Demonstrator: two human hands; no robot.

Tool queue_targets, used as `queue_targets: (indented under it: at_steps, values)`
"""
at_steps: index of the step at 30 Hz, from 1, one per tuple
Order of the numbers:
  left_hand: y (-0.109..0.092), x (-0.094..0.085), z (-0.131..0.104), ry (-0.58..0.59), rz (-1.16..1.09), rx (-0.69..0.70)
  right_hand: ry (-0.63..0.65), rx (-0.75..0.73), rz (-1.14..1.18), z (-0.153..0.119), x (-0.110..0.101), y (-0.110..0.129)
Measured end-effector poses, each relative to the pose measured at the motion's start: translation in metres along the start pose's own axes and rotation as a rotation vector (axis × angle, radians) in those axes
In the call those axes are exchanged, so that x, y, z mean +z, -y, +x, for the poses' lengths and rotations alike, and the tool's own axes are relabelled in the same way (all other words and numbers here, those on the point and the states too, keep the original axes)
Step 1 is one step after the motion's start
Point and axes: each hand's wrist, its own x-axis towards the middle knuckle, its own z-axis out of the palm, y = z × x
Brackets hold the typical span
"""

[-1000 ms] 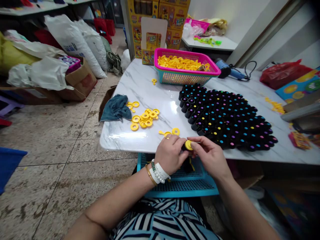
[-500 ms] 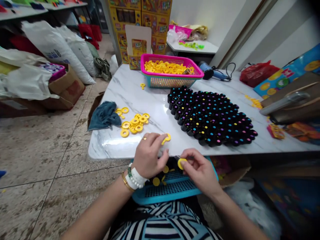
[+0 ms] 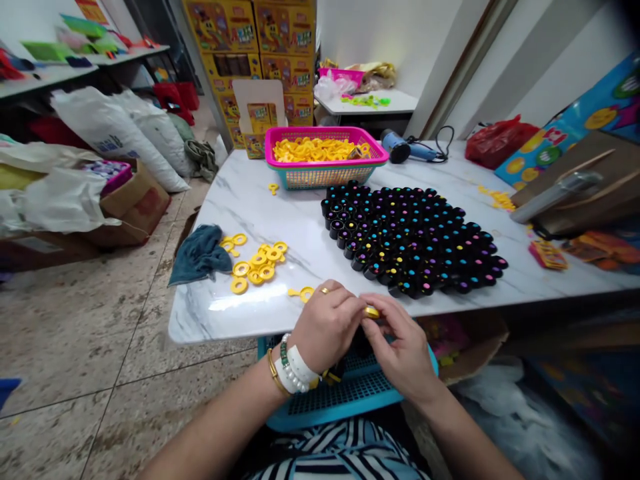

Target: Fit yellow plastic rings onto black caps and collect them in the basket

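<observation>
A small yellow round piece (image 3: 371,312) is pinched between the fingertips of my right hand (image 3: 404,350), just off the table's front edge. The fingers of my left hand (image 3: 330,327) are closed at the same piece from the other side; its grip is partly hidden. Left of that hand, a yellow ring with a short stem (image 3: 305,294) lies on the table. Farther left sits a loose pile of yellow rings (image 3: 260,261). Under my hands is a blue mesh basket (image 3: 350,408) with a few yellow pieces, mostly covered by my hands.
Many black cylinders with coloured dots (image 3: 410,233) stand packed on the marble-patterned table (image 3: 210,313). Behind them are a pink-rimmed basket (image 3: 327,133) of yellow rings and a blue corded tool (image 3: 400,148). A dark teal cloth (image 3: 200,257) lies at the left edge.
My left hand has left the stemmed yellow ring on the table and moved right to meet my right hand at the yellow round piece. The view has shifted slightly.
</observation>
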Motion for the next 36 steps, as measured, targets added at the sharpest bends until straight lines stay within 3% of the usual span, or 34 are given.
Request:
queue_targets:
  at_steps: [2,4,7,9,15,20,30,33,36]
  values:
    - [-0.003,0.002,0.005,-0.008,-0.126,0.009,0.044,0.034,-0.008,0.001,-0.004,0.000]
    - [0.000,0.005,0.010,-0.048,-0.198,-0.080,0.021,0.072,-0.044,-0.002,-0.008,-0.003]
    - [0.014,0.014,0.020,-0.129,-0.151,-0.248,-0.042,0.148,-0.054,-0.011,-0.012,-0.014]
    - [0.024,0.021,0.028,-0.132,-0.061,-0.253,-0.026,0.219,0.015,-0.019,-0.014,-0.020]
    - [0.036,0.033,0.047,-0.020,0.146,-0.182,0.231,0.389,0.413,-0.029,-0.015,-0.021]
    - [0.036,0.031,0.054,-0.026,0.222,-0.161,0.380,0.412,0.609,-0.027,-0.013,-0.015]
    - [0.035,0.034,0.059,-0.039,0.299,-0.186,0.216,0.366,0.289,-0.016,-0.019,-0.013]
    - [0.029,0.022,0.053,-0.031,0.308,-0.190,0.146,0.368,0.311,-0.008,-0.024,-0.009]
    - [0.020,0.001,0.039,0.059,0.361,-0.193,0.094,0.400,0.417,-0.001,-0.024,-0.009]
